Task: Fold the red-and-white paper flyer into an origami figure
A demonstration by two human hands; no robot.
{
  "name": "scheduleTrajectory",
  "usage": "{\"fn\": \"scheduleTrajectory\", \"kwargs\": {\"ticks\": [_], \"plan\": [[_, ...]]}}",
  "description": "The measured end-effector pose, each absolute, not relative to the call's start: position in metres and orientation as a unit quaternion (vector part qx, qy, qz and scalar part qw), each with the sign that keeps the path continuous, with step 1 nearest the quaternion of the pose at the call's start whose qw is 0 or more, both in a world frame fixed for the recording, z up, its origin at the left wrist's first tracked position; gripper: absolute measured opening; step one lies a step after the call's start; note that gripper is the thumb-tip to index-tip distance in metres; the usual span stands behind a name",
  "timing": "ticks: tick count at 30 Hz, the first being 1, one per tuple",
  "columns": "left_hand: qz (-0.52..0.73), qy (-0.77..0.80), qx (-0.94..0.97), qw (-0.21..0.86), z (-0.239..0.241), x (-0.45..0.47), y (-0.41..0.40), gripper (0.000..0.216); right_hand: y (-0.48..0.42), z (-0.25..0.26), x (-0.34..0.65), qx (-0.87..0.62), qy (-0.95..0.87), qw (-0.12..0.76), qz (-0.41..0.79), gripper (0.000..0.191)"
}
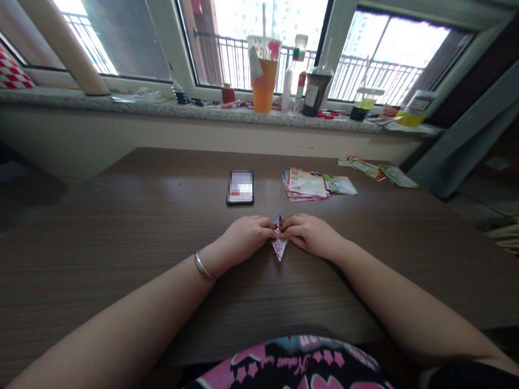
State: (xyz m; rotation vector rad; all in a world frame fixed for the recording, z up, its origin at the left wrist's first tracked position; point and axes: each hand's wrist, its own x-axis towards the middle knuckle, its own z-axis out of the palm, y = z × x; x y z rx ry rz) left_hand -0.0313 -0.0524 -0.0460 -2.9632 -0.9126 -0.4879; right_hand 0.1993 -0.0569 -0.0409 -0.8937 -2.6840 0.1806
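Observation:
A small piece of printed paper point(279, 249), white with red and folded into a narrow diamond, is between my two hands just above the brown table point(162, 227). My left hand point(253, 235), with a silver bangle at the wrist, pinches its left side. From the right, my right hand point(310, 232) has its fingers closed on the other side. The fingertips hide the middle of the folded paper, while its upper and lower points show. Beyond my left hand lies a phone point(240, 187) with its screen lit.
Behind my right hand lie a stack of printed sheets point(308, 183) and some green leaflets point(340, 185). More leaflets point(367, 167) are near the far right edge. The windowsill point(141, 105) holds a cup of orange drink point(263, 81), a dark cup point(316, 92) and several bottles.

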Motion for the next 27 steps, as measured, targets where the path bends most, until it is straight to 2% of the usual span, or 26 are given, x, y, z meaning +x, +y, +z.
{"fn": "scheduleTrajectory", "kwargs": {"ticks": [10,21,27], "plan": [[-0.134,-0.294,-0.946,0.039,-0.042,-0.030,-0.056,0.023,-0.062,-0.037,0.196,-0.320,-0.942,0.102,-0.013,0.023],[-0.106,-0.312,-0.942,0.060,-0.038,-0.031,-0.059,0.017,-0.067,-0.030,0.195,-0.335,-0.939,0.070,-0.026,0.022],[-0.084,-0.327,-0.940,0.056,-0.031,-0.031,-0.061,0.021,-0.072,-0.027,0.195,-0.367,-0.928,0.048,-0.037,0.021]]}}
